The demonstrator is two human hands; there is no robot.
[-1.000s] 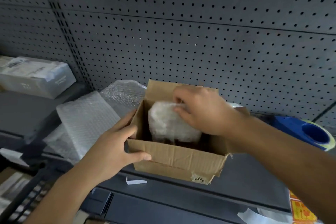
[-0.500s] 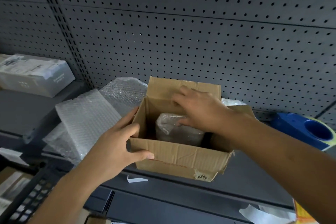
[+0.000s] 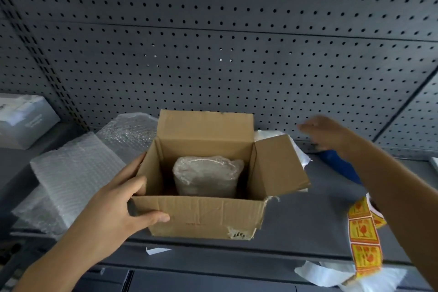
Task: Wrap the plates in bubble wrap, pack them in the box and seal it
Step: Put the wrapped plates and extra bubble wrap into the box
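1. Bundle of bubble-wrapped plates [image 3: 208,175] inside the open cardboard box [image 3: 201,214]: stands on edge at the bottom, roughly central, with room to either side. Impossible to count the plates through the wrap.
2. Left hand [image 3: 113,208] on the near left corner of the box, which sits on a grey shelf [image 3: 308,225]: grip closed on the cardboard, thumb across the front wall, fingers over the left side.
3. Right hand [image 3: 329,135] in the air, clear of the box, beyond its right flap and above a blue tape dispenser [image 3: 339,166]: blurred, but grip open, fingers stretched out, apparently holding nothing.
4. Judged done: wrapping and packing of at least this one bundle.
5. Judged left: closing and sealing. Back flap upright, right flap splayed outward, no tape across the top.
6. Likely next step, with the free hand this near the dispenser: tape, then flaps folded down.
7. Spare bubble wrap sheets [image 3: 75,173] just left of the box and behind it. No bare plates in view, so hard to say whether more wrapping remains.
8. Strip of orange fragile stickers [image 3: 363,239] under the right forearm at the shelf's front edge, none of them on the box.
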